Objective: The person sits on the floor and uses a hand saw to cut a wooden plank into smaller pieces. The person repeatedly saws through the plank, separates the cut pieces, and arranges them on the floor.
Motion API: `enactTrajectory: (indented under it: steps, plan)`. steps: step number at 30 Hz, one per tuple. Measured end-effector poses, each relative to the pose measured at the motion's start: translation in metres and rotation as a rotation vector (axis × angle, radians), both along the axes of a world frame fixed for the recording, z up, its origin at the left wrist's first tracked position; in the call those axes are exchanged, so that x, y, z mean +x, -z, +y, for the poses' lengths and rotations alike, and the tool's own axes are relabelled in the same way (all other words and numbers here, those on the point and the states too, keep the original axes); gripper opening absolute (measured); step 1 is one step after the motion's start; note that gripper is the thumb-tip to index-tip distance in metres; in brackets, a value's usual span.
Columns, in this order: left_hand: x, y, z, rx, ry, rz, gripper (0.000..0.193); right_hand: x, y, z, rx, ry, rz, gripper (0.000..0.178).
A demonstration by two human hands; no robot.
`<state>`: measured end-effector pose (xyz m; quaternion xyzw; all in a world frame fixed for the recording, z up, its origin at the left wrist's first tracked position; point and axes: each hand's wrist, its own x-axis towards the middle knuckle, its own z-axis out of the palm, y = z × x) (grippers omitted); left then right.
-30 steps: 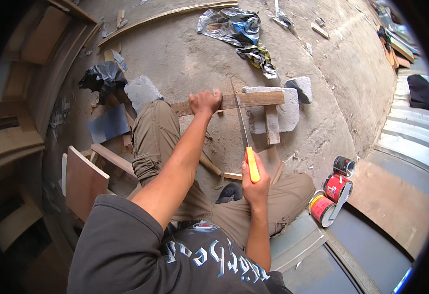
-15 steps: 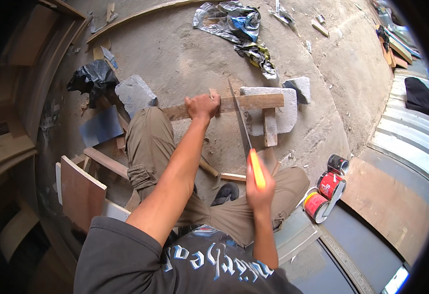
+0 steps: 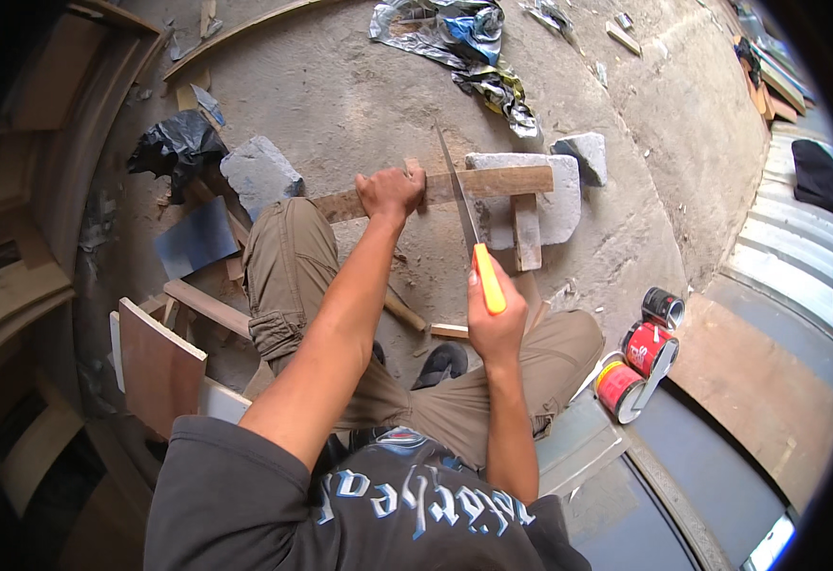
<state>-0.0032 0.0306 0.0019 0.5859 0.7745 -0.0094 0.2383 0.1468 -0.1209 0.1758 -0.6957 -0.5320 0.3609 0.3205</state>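
Observation:
A hand saw (image 3: pixel 461 202) with an orange and yellow handle is gripped in my right hand (image 3: pixel 498 319). Its blade points away from me and crosses a long wooden board (image 3: pixel 507 181). My left hand (image 3: pixel 390 193) is closed over that same board, left of the blade. The board's right end rests over a pale concrete block (image 3: pixel 555 211), and its left end passes behind my left knee. A short wood piece (image 3: pixel 526 233) lies beneath the board, pointing toward me. Another wood piece sticks up beside my left hand, partly hidden by it.
Grey stones flank the work, one left (image 3: pixel 260 176) and one right (image 3: pixel 583 157). Crumpled foil wrapping (image 3: pixel 497 90) lies beyond the board. Several paint cans (image 3: pixel 647 348) stand by my right knee. Wood offcuts and a brown panel (image 3: pixel 161 366) sit left; a black plastic bag (image 3: pixel 180 152) lies farther off.
My right hand has pushed the saw away from me, so its handle now sits closer to the board. My left hand stays in place on the board.

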Motion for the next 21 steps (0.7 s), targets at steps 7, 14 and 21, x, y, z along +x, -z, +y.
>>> enactTrajectory:
  steps: [7,14,21]
  plan:
    - [-0.007,-0.001,0.0,0.012,-0.025,-0.015,0.061,0.005,-0.027,-0.05,0.011,-0.006,0.0,0.038]
    - [-0.01,-0.001,0.005,-0.032,0.002,0.038,0.061,-0.001,-0.018,-0.052,0.032,0.005,-0.004,0.037]
    - [-0.003,0.0,0.002,0.048,-0.01,-0.015,0.06,0.009,0.008,-0.002,-0.134,0.048,0.073,0.037]
